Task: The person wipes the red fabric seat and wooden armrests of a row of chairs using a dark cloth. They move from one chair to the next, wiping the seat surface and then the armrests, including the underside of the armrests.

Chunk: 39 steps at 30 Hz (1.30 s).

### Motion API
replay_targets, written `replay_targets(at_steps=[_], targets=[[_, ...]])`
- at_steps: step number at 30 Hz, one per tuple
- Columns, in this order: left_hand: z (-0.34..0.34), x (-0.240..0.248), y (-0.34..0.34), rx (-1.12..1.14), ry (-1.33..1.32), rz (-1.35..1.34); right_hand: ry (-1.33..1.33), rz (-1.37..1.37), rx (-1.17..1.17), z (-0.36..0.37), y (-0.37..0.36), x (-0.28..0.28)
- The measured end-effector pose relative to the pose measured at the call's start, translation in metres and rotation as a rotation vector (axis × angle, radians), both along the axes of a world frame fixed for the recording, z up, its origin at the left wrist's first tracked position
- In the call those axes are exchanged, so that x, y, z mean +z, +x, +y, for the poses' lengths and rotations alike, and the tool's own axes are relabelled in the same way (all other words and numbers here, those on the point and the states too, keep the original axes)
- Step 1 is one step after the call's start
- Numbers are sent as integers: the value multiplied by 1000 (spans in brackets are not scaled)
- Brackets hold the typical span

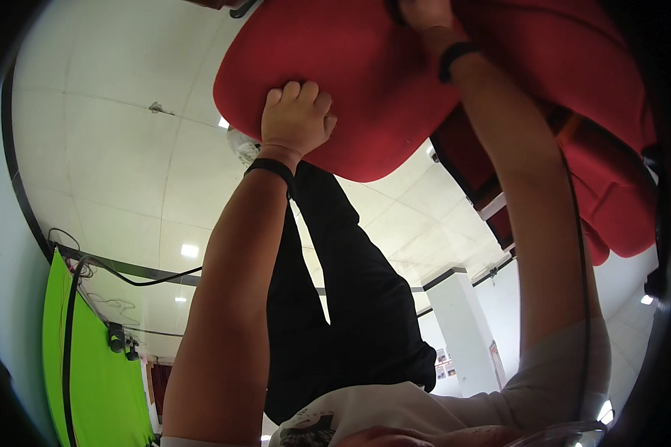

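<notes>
A large red cushioned chair part [380, 127], likely a seat, fills the upper middle of the head view. My left hand [297, 119] rests against its red fabric near the left edge, back of the hand showing and fingers curled in. Whatever lies under those fingers is hidden. My right hand [425, 13] reaches to the far side of the red cushion at the top edge, beside something dark. Its fingers are mostly cut off or in shadow there. Each wrist wears a black band.
More red upholstered seating [611, 186] stands to the right. My legs in black trousers [350, 298] are below the cushion. At the left are a bright green backdrop [89, 350], a black cable [71, 343] and a small dark device [117, 337]. A white pillar [466, 328] stands right of my legs.
</notes>
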<state>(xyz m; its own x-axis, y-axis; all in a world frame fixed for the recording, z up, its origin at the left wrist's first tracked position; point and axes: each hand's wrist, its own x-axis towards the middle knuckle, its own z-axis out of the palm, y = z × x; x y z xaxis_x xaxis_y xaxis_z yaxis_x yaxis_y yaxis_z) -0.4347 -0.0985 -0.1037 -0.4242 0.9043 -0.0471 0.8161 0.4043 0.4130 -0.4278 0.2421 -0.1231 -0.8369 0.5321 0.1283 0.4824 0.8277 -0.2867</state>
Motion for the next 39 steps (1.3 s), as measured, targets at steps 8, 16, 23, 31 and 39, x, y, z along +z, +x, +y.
replay_targets(at_steps=[8,16,23,31,39], targets=[[-16,1,-11,-29,140,-140,-272,1,463,-178,35,5],[-78,43,-56,373,-25,-570,-261,9,367,-182,42,34],[-20,64,-93,1130,-315,-1353,-333,-124,70,-173,40,52],[-18,32,-78,1435,-67,-1509,-338,-102,-9,-206,41,37],[-15,22,-59,1428,11,-1291,-374,-18,301,-219,53,35]])
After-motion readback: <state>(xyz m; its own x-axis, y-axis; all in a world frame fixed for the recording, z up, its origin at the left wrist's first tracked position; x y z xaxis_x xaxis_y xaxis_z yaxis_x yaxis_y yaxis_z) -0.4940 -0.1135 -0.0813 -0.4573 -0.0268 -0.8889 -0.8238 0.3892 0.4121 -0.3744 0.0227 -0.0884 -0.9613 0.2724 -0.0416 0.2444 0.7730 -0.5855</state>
